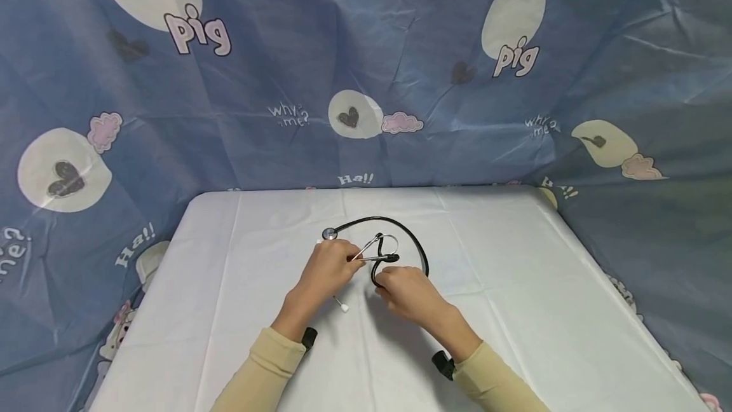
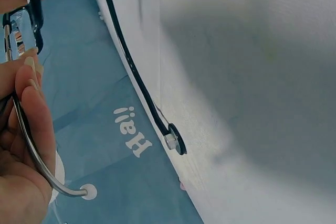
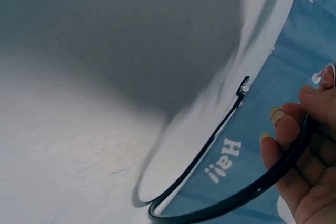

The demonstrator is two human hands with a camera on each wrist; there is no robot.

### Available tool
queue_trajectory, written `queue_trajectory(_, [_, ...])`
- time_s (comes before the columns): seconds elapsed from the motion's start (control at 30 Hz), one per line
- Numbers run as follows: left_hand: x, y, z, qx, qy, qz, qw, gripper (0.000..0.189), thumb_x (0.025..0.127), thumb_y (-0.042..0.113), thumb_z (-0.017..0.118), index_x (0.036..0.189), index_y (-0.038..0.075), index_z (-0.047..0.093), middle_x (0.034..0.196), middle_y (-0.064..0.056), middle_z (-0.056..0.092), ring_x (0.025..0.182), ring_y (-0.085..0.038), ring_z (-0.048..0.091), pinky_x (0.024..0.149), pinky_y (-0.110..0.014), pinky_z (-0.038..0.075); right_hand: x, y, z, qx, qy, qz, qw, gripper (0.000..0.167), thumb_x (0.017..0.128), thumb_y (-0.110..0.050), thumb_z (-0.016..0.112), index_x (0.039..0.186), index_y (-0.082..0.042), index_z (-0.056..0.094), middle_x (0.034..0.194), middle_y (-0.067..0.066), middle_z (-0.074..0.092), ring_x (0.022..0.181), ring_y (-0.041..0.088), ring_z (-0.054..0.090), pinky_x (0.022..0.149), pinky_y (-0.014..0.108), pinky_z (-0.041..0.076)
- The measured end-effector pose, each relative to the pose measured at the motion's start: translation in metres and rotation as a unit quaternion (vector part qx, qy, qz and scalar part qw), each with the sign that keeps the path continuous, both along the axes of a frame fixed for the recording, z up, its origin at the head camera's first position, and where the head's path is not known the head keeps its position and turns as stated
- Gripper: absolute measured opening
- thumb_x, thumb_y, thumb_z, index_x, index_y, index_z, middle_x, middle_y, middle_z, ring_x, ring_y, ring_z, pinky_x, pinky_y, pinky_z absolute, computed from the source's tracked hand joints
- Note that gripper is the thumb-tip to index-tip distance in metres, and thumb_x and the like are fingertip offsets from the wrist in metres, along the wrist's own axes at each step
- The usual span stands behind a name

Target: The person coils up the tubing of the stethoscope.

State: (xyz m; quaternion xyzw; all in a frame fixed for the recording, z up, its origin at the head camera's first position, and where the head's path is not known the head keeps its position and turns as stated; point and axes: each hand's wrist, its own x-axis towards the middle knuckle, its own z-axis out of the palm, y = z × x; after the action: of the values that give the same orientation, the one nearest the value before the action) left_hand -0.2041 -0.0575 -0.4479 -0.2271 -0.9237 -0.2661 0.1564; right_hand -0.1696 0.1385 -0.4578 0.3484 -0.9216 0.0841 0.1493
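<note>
A stethoscope with black tubing (image 1: 413, 232) is held between both hands above the white table. My left hand (image 1: 328, 267) grips its metal ear tubes (image 2: 32, 153); one white ear tip (image 2: 89, 191) pokes out below that hand. To the right, my right hand (image 1: 413, 294) has its fingers curled round the black tubing (image 3: 231, 206), close to the fork. From there the tubing loops far round to the left, and the round chest piece (image 1: 329, 234) lies at its end on the cloth, just beyond the left hand. The left palm partly hides the ear tubes.
A white cloth (image 1: 274, 227) with fold creases covers the table. Behind it and along both sides hangs a blue printed curtain (image 1: 354, 157). Black bands with small devices (image 1: 443, 364) sit at the wrists, by the beige sleeves (image 1: 260, 367).
</note>
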Motion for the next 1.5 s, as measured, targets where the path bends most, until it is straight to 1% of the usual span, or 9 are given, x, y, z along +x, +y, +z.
queue_trajectory(0.2, [-0.001,0.002,0.000,-0.004,0.017,-0.002,0.9998,0.040,0.079,0.018,0.081,0.054,0.021,0.050,0.060,0.009,0.049,0.058,-0.006,0.040,0.055,-0.023,0.033,0.000,-0.007,0.008,-0.003,-0.006,0.009,0.9999,0.030,0.086,-0.019,0.073,0.066,-0.020,0.050,0.065,-0.009,0.056,0.055,0.007,0.049,0.055,0.030,0.045])
queue_trajectory(0.37, [-0.001,0.003,-0.001,-0.013,0.031,-0.007,0.9994,0.043,0.076,0.013,0.081,0.053,0.020,0.045,0.059,0.008,0.048,0.057,-0.006,0.039,0.054,-0.023,0.032,0.002,-0.012,0.014,-0.013,-0.018,0.014,0.9997,0.033,0.088,-0.018,0.071,0.066,-0.020,0.048,0.063,-0.010,0.052,0.056,0.004,0.044,0.055,0.025,0.042])
queue_trajectory(0.53, [-0.001,0.003,-0.004,-0.020,0.046,-0.012,0.9987,0.039,0.076,0.010,0.079,0.055,0.020,0.047,0.060,0.006,0.053,0.056,-0.007,0.041,0.054,-0.025,0.034,0.003,-0.016,0.018,-0.031,-0.032,0.023,0.9988,0.033,0.089,-0.015,0.071,0.067,-0.018,0.047,0.063,-0.010,0.049,0.056,0.004,0.042,0.054,0.021,0.037])
queue_trajectory(0.63, [-0.002,0.003,-0.004,-0.019,0.049,-0.010,0.9985,0.035,0.076,0.010,0.079,0.056,0.019,0.051,0.061,0.005,0.056,0.056,-0.007,0.043,0.054,-0.026,0.036,0.003,-0.018,0.022,-0.042,-0.053,0.026,0.9973,0.031,0.090,-0.013,0.069,0.068,-0.018,0.048,0.062,-0.009,0.046,0.057,0.004,0.042,0.055,0.019,0.036])
queue_trajectory(0.8, [0.000,0.002,-0.005,-0.023,0.038,-0.005,0.9990,0.029,0.077,0.012,0.079,0.059,0.020,0.058,0.062,0.006,0.057,0.057,-0.007,0.045,0.054,-0.027,0.038,-0.001,-0.018,0.030,-0.070,-0.098,0.025,0.9924,0.029,0.092,-0.011,0.066,0.069,-0.017,0.050,0.063,-0.010,0.043,0.060,0.005,0.041,0.058,0.020,0.037])
queue_trajectory(0.87, [0.001,0.001,-0.005,-0.030,0.032,-0.004,0.9990,0.027,0.077,0.013,0.079,0.060,0.020,0.060,0.063,0.007,0.058,0.057,-0.006,0.046,0.054,-0.027,0.039,-0.003,-0.017,0.034,-0.072,-0.105,0.023,0.9915,0.027,0.093,-0.010,0.066,0.070,-0.017,0.053,0.065,-0.010,0.046,0.061,0.005,0.043,0.060,0.021,0.039])
queue_trajectory(1.1, [0.007,0.000,-0.004,-0.048,0.020,-0.030,0.9982,0.020,0.080,0.018,0.079,0.064,0.022,0.067,0.064,0.010,0.058,0.057,-0.003,0.044,0.053,-0.023,0.037,-0.012,-0.012,0.048,-0.025,-0.074,0.023,0.9967,0.010,0.092,-0.016,0.068,0.082,-0.020,0.067,0.078,-0.010,0.064,0.069,0.005,0.057,0.064,0.025,0.048])
queue_trajectory(1.27, [0.010,0.000,0.000,-0.049,0.011,-0.052,0.9974,0.023,0.082,0.023,0.079,0.064,0.022,0.066,0.062,0.012,0.052,0.056,-0.002,0.042,0.053,-0.020,0.035,-0.023,-0.009,0.057,0.003,-0.067,0.036,0.9971,0.010,0.091,-0.012,0.068,0.082,-0.018,0.068,0.076,-0.010,0.061,0.067,0.004,0.054,0.063,0.023,0.047])
queue_trajectory(1.5, [0.012,-0.001,0.003,-0.060,0.028,-0.082,0.9944,0.023,0.084,0.024,0.078,0.065,0.023,0.064,0.063,0.014,0.053,0.058,-0.002,0.042,0.055,-0.019,0.036,-0.035,-0.006,0.060,0.003,-0.069,0.061,0.9958,0.014,0.090,-0.010,0.069,0.079,-0.019,0.066,0.074,-0.011,0.057,0.067,0.003,0.050,0.062,0.021,0.045])
